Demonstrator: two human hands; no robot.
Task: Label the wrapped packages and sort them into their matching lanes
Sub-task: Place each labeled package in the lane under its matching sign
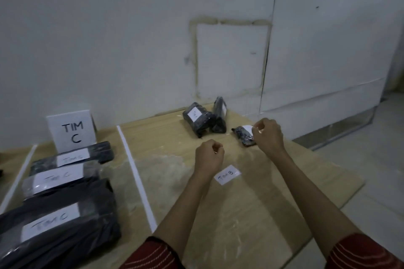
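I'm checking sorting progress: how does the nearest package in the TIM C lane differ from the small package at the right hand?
The nearest package lies left of the white strip, untouched; the small package lies right of it, held by the right hand. The first's label reads TIM C; the second's is unreadable. Both are dark and wrapped.

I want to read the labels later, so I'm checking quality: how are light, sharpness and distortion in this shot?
Head view: dim, flat light; the TIM C sign reads sharply, the TIM B label softly, the lane's package labels smear; the white label pinched by the right hand is unreadable; the wide lens slightly bows the wall seam.
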